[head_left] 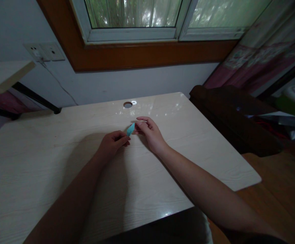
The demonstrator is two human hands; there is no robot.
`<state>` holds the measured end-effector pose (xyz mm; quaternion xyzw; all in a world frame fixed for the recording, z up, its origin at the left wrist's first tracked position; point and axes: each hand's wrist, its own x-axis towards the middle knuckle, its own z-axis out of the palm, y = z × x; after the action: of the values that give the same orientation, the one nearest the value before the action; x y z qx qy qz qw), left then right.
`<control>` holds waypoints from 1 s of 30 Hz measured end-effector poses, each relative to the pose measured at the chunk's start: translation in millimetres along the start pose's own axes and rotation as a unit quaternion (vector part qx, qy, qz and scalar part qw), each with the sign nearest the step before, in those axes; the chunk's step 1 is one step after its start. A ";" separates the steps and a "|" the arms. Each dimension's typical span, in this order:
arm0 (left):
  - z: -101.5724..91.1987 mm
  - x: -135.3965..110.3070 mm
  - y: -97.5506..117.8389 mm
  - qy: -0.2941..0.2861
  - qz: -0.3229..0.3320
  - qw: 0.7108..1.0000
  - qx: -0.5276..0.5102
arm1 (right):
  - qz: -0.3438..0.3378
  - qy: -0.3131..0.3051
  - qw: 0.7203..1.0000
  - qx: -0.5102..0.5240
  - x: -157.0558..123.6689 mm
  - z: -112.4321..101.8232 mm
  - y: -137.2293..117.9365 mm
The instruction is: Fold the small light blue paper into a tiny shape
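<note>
Between two bare hands, above the middle of the pale counter (178,135), was a small turquoise piece (130,129), slim and tilted, its upper end leaning to the right. What it was made of was too small to tell, though it looked thin and light. The left hand (114,142) had a narrow grip, thumb and finger pinched on the lower end of the piece. The right hand (150,134) came up to the other end with its fingers curled; whether its grip was closed on anything, I cannot tell. A faint pale line by those fingers might have been a thread.

The step in hand seemed to be fine fingertip work on the piece, with the left hand steadying it and the right working at its upper end. The next move seemed to call for a light, steady pinch on the left and small, careful motions on the right, without crushing the piece.

Beyond the hands, a round hole (128,105) sat near the counter's far edge. Past that edge were a white cord (58,81) on the wall, a window (134,34) in a brown frame and, to the right, a patterned curtain (259,54)
</note>
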<state>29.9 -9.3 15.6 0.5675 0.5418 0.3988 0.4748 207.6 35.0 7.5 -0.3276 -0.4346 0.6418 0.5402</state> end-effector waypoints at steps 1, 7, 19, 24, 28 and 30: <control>0.0 0.3 -0.3 -0.001 0.003 1.000 0.000 | 0.006 -0.023 1.000 -0.006 -0.7 0.6 1.3; -0.5 1.2 -0.4 0.002 0.025 1.000 0.018 | -0.011 -0.085 0.995 -0.049 -2.1 1.9 8.9; 0.7 -0.4 -0.9 0.089 0.050 0.995 -0.009 | -0.007 -0.076 0.991 -0.113 -2.6 -1.6 7.9; 0.9 -0.5 -1.0 0.110 0.094 0.989 -0.007 | 0.011 -0.071 0.992 -0.103 -4.9 2.0 6.2; 1.8 1.7 -5.5 0.089 0.088 0.992 -0.019 | 0.016 -0.082 0.991 -0.099 -5.7 2.2 7.0; 2.0 2.5 -7.4 0.077 0.079 0.994 -0.018 | 0.010 -0.087 0.991 -0.101 -6.0 1.7 7.9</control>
<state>30.4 -7.3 7.7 0.5676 0.5231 0.4871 0.4086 204.1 28.5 0.7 -0.3279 -0.5393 0.6260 0.4580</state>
